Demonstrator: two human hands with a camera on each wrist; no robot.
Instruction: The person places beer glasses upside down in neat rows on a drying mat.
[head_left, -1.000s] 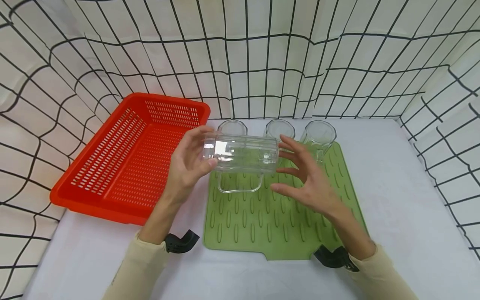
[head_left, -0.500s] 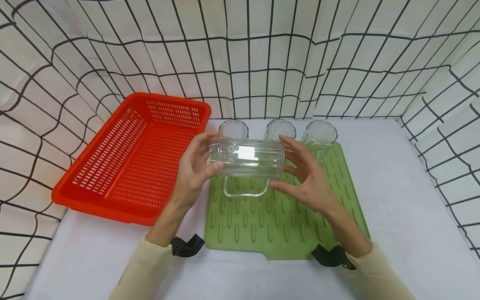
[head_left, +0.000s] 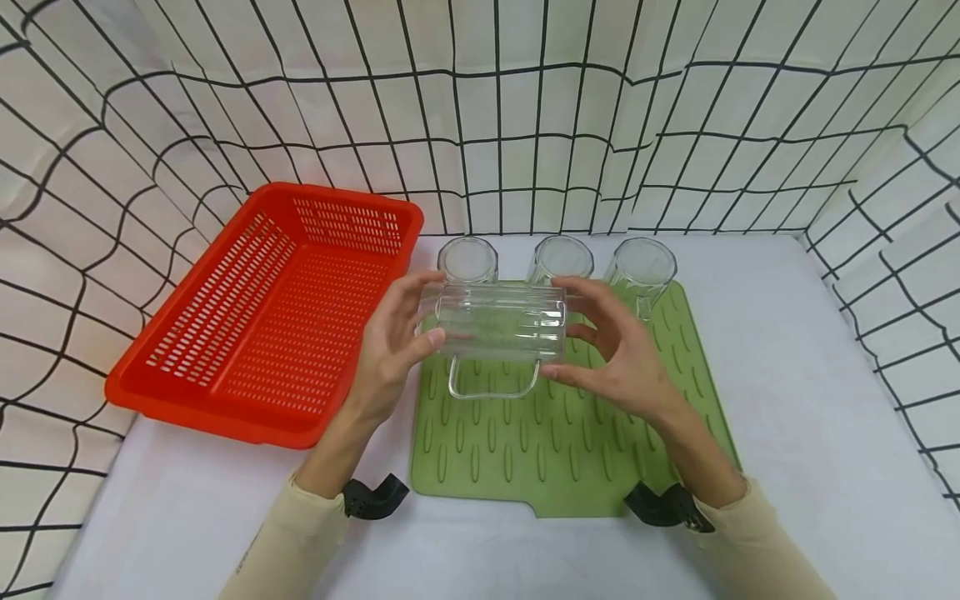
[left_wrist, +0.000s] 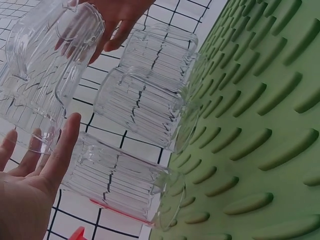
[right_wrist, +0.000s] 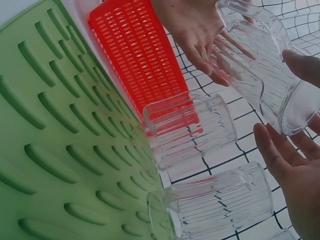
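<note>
A clear glass mug (head_left: 491,323) lies sideways in the air above the green ridged mat (head_left: 510,450), its handle towards the person. My left hand (head_left: 388,354) grips one end, thumb on the near side. At the other end my right hand (head_left: 630,367) holds the mug, its fingers curled about the edge. Both wrist views show the held glass mug (right_wrist: 260,65) between the hands. Behind it, three similar mugs stand in a row along the mat's far edge: a left one (head_left: 468,258), a middle one (head_left: 562,257) and a right one (head_left: 643,262).
A red perforated plastic basket (head_left: 300,321) sits to the left of the mat. White cloth (head_left: 817,400) covers the table. Black-lined grid fabric (head_left: 525,108) rises along the back and both sides.
The mug has shifted a little to the right and towards the person. My right hand's fingers and thumb, earlier spread beside the mug's end, have closed in on it.
</note>
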